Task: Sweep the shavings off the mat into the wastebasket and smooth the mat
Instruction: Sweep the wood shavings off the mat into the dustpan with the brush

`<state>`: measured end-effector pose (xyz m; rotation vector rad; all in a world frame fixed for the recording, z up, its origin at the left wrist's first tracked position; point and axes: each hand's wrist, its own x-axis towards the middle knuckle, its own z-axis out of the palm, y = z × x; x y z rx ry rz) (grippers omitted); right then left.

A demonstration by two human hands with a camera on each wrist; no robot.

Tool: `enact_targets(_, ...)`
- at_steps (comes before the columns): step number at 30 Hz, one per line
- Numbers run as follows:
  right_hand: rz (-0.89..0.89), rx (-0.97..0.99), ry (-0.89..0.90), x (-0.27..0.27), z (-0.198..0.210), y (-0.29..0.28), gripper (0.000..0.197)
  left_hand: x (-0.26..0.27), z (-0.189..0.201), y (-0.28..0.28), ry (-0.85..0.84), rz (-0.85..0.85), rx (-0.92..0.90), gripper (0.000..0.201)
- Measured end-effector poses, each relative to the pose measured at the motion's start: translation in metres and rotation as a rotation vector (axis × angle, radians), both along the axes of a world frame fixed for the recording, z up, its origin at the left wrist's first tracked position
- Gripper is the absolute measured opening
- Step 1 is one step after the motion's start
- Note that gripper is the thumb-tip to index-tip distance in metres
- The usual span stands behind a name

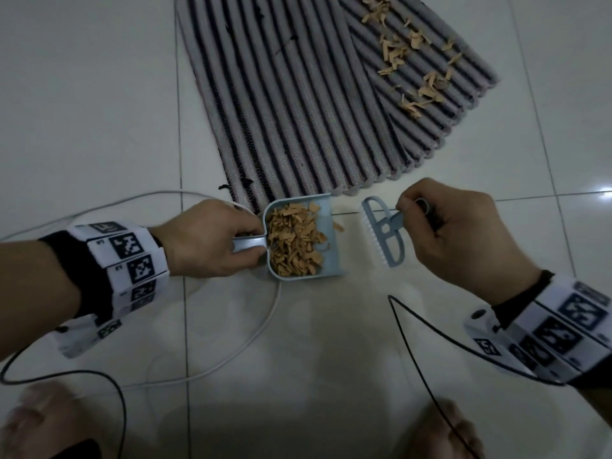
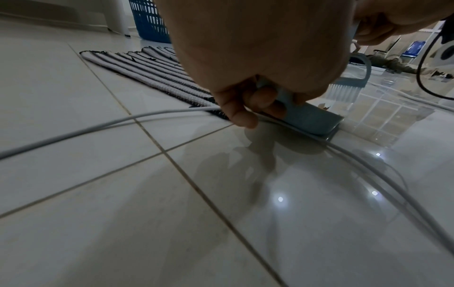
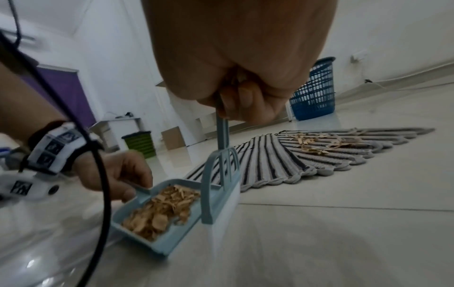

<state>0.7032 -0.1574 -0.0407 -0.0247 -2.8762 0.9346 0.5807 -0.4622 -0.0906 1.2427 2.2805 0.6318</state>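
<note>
A striped grey mat (image 1: 298, 94) lies on the tiled floor, its right side folded over, with tan shavings (image 1: 407, 58) scattered on the fold. My left hand (image 1: 212, 240) grips the handle of a light-blue dustpan (image 1: 326, 270) resting on the floor just off the mat's near edge and heaped with shavings (image 1: 293, 240). My right hand (image 1: 457, 226) grips the handle of a small blue brush (image 1: 385, 233), bristles down on the tile right of the pan's open lip. One loose shaving (image 1: 338, 226) lies at that lip. A blue wastebasket (image 3: 313, 91) stands beyond the mat's far end.
A white cable (image 1: 265, 323) and a black cable (image 1: 417, 366) loop over the floor near my hands. My bare feet (image 1: 36, 422) are at the bottom edge. A green bin (image 3: 140, 143) and a white wall stand far off to the left.
</note>
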Motion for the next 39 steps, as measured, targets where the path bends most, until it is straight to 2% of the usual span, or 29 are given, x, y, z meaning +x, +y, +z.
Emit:
enact_targets(5,0.105,0.056,-0.010,0.000,-0.005,-0.015,0.020,0.002,-0.001,-0.005,-0.016,0.008,-0.036,0.041)
enact_targets(8,0.131,0.003,-0.041,-0.001,-0.006,-0.030,0.020,0.002,-0.003,-0.006,-0.020,0.009,-0.057,0.045)
enact_targets(13,-0.026,-0.179,-0.045,-0.002,0.004,-0.030,0.015,0.002,-0.004,-0.008,-0.020,0.008,-0.057,0.047)
enact_targets(21,-0.151,-0.150,-0.004,-0.003,0.013,-0.003,0.018,0.003,0.004,-0.021,-0.028,0.079,0.042,0.043)
enact_targets(25,-0.136,-0.186,-0.083,-0.005,-0.004,-0.012,0.020,0.005,0.004,-0.042,-0.017,0.134,0.065,0.047)
enact_targets(29,-0.122,-0.129,-0.140,-0.002,-0.025,-0.017,0.019,0.006,0.005,-0.054,-0.030,0.121,0.050,0.055)
enact_targets(34,-0.202,-0.007,-0.142,0.008,-0.012,0.022,0.018,0.004,0.005,-0.042,-0.034,0.097,0.044,0.040)
enact_targets(39,-0.277,-0.046,-0.168,0.019,0.006,0.042,0.020,0.000,0.005,-0.004,-0.004,-0.013,0.000,0.040)
